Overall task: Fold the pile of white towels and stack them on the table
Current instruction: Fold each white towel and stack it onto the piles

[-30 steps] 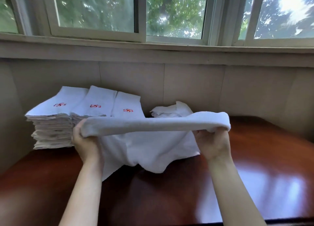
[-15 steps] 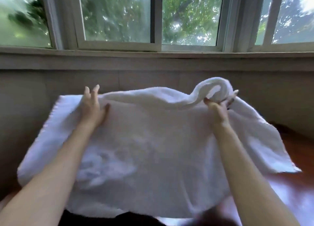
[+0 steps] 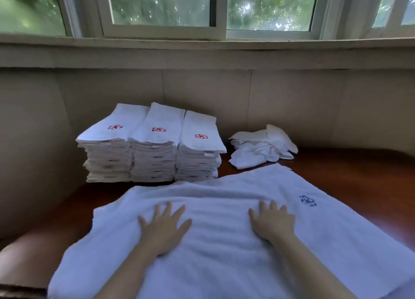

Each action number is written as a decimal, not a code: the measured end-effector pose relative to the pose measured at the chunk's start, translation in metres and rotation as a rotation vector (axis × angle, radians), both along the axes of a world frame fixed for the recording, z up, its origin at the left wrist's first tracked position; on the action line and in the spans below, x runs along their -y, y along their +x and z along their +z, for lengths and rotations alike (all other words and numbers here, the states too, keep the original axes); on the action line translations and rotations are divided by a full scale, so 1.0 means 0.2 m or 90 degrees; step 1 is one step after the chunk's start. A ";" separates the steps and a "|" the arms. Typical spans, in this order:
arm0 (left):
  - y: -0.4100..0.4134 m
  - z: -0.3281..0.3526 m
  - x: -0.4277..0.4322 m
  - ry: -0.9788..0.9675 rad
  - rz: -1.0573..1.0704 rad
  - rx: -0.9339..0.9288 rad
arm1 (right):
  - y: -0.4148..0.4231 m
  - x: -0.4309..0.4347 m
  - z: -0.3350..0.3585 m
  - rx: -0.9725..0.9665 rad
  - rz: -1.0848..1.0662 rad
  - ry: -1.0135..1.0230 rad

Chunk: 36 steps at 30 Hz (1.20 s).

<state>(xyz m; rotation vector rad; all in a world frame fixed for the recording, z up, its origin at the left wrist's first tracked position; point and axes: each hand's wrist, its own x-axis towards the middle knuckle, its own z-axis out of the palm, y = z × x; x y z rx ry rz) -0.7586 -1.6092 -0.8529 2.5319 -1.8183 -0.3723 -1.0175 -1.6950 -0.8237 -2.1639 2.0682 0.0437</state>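
A white towel (image 3: 220, 249) with a blue emblem near its right side lies spread flat over the front of the dark wooden table (image 3: 359, 177). My left hand (image 3: 164, 229) presses flat on its left half, fingers spread. My right hand (image 3: 272, 224) lies flat on its right half, fingers straight. Behind the towel at the left stand three stacks of folded white towels (image 3: 152, 145) with red emblems on top. A small heap of unfolded white towels (image 3: 260, 149) sits at the back right.
A beige panelled wall (image 3: 206, 89) closes the table's far side, with a window sill and windows above. The wall curves round the table's left end. Bare table surface shows at the right and at the near left.
The towel was held up by both hands, flung open in the air, and now lies flat on the table. Both hands have let go and rest flat on it.
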 end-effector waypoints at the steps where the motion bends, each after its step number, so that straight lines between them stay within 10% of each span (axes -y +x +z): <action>1: 0.04 0.00 0.05 -0.002 -0.029 0.000 | 0.03 0.00 0.04 -0.045 0.001 0.008; 8: 0.29 0.14 0.28 -0.266 0.082 -0.335 | 0.06 0.09 0.17 -0.122 0.090 0.050; 13: 0.53 0.23 0.37 -0.196 0.156 0.031 | -0.08 0.35 0.14 -0.015 0.065 -0.129; 21: 0.70 0.30 0.42 -0.037 0.183 0.023 | -0.09 0.69 0.11 -0.088 0.078 -0.045; 28: 0.65 0.36 0.42 -0.552 0.154 0.030 | -0.09 0.68 0.23 0.283 -0.088 -0.434; 36: 0.52 0.25 0.02 -0.691 0.148 -0.081 | -0.17 0.25 0.08 0.427 -0.035 -0.475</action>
